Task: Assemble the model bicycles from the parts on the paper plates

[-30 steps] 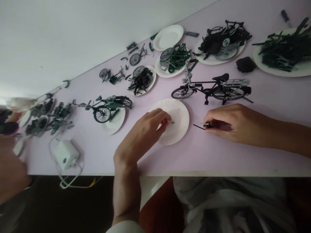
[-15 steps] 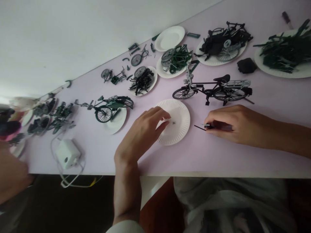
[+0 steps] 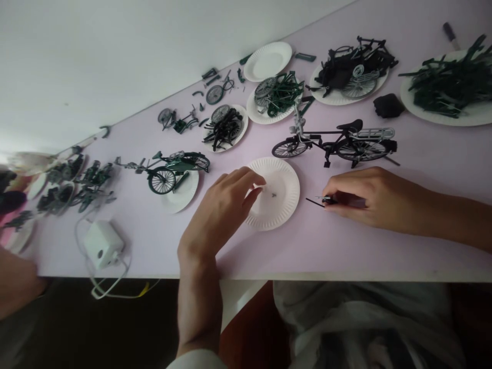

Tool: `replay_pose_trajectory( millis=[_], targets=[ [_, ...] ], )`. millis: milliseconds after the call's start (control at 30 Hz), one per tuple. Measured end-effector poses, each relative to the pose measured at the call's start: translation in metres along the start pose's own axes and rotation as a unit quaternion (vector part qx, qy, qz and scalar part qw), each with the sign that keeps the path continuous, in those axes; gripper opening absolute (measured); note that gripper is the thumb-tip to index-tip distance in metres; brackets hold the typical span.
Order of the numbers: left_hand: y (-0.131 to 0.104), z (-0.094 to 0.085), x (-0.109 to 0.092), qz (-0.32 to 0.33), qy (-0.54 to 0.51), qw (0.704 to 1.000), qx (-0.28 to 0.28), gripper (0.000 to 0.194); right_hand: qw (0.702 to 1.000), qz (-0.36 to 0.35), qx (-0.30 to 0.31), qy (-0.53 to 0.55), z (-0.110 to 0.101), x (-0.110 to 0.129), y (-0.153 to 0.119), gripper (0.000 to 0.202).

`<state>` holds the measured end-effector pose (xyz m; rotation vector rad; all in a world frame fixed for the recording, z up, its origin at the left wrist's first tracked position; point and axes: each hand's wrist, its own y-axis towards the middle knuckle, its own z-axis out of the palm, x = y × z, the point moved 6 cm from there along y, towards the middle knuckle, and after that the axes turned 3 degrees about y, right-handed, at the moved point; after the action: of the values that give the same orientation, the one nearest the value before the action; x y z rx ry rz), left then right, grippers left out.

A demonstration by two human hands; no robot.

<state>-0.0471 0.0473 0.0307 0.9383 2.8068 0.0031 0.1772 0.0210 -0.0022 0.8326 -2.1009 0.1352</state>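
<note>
My left hand (image 3: 230, 202) hovers over the left side of a white paper plate (image 3: 290, 205), its thumb and fingertips curved towards each other with a small gap. I see nothing between them. A tiny dark piece (image 3: 274, 195) lies in the middle of that plate. Right of the plate, my right hand (image 3: 357, 200) rests low over the table, pinching a small black-and-silver part (image 3: 326, 199) with a thin dark rod sticking out to the left. Its exact kind is hidden by the fingers. Just beyond stands a black model bicycle (image 3: 338, 141) with a silver rear rack.
A green model bicycle (image 3: 177, 166) leans over another plate at left. Plates of dark bicycle parts (image 3: 448, 87) line the back, with a screwdriver (image 3: 449, 33) at far right. A white power adapter (image 3: 103, 243) with cables sits near the front edge. Another person's arm (image 3: 17, 282) enters at left.
The view has shifted slightly, so most things sit a little further left. Both hands keep nearly the same pose, and the right still grips the black-and-silver part.
</note>
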Motion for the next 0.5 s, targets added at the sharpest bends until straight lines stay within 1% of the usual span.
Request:
replay_pose_trajectory(
  millis=[67, 133, 233, 300, 367, 500],
  targets=[
    [0.000, -0.002, 0.002, 0.002, 0.003, 1.000, -0.011, 0.010, 1.000, 0.003, 0.003, 0.000, 0.000, 0.000, 0.000, 0.013],
    [0.000, -0.002, 0.002, 0.015, -0.010, 1.000, -0.008, 0.009, 1.000, 0.003, 0.005, 0.001, 0.001, -0.001, -0.001, 0.012],
    [0.001, -0.002, -0.006, 0.060, -0.046, 0.997, 0.001, 0.008, 1.000, 0.001, 0.004, 0.001, 0.001, -0.001, -0.001, 0.012],
    [0.002, -0.003, -0.012, 0.094, -0.056, 0.994, -0.007, 0.005, 1.000, 0.002, 0.005, 0.004, 0.001, -0.001, -0.001, 0.012],
    [0.003, -0.002, -0.017, 0.115, -0.045, 0.992, -0.014, 0.004, 1.000, 0.002, 0.005, 0.004, 0.001, -0.001, -0.001, 0.012],
    [0.005, 0.006, -0.021, 0.122, -0.003, 0.993, 0.000, 0.004, 1.000, 0.001, 0.006, -0.003, 0.000, 0.000, 0.000, 0.011]
  ],
)
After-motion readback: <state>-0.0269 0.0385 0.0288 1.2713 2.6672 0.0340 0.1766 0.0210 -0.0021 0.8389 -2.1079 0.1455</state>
